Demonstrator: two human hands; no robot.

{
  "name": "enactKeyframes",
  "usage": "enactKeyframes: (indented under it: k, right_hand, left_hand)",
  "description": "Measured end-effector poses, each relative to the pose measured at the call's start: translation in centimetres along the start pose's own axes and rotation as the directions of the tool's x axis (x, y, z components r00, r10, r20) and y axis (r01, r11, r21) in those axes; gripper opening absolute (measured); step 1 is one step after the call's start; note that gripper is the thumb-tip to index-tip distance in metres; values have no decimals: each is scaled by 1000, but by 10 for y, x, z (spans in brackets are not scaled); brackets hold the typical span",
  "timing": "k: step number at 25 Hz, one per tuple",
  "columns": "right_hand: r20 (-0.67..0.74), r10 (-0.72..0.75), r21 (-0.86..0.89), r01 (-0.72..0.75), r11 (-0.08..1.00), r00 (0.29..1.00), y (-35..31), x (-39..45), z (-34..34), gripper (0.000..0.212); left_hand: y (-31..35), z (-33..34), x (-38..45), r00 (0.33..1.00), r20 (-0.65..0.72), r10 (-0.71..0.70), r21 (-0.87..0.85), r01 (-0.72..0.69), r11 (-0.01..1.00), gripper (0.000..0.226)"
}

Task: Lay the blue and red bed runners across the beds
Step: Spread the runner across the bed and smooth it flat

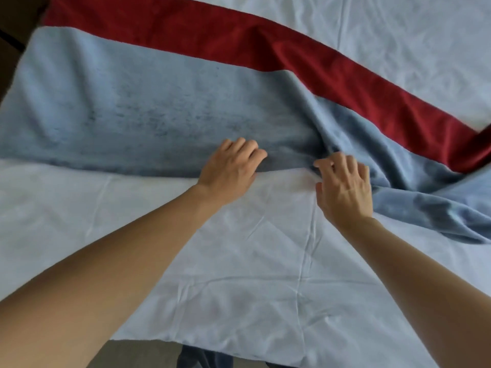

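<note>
The blue bed runner [148, 107] lies across the white bed sheet [239, 261], flat on the left and bunched into folds on the right. Beyond it, the red bed runner [265, 46] stretches diagonally from upper left to right edge, touching the blue one's far side. My left hand [231, 171] grips the blue runner's near edge with curled fingers. A little to the right, my right hand [345, 184] pinches the same edge where the folds begin.
The foot of the bed [212, 349] ends close to me, with grey floor [138, 354] below it. Dark floor or furniture [13, 35] shows past the bed's left side. More white sheet [398, 35] lies beyond the red runner.
</note>
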State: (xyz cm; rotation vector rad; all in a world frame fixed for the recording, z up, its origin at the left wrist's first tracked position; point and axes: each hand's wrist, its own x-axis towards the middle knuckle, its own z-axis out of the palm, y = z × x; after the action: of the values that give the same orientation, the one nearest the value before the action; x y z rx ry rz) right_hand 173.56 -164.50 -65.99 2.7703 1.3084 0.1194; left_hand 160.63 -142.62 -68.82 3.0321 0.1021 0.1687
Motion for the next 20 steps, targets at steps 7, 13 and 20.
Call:
enactKeyframes:
  k: [7,13,20]
  right_hand:
    - [186,241,59,-256,965,953,124,-62,-6,8]
    - [351,255,231,-347,909,901,167,-37,-18,5]
    - [-114,58,224,-31,974,992,145,-40,-3,19]
  left_hand:
    - [33,2,62,977,212,39,-222,10,975,11]
    - [-14,-52,88,502,862,-68,-230,509,830,10]
    - [66,-13,71,959,94,-267,-101,276,956,17]
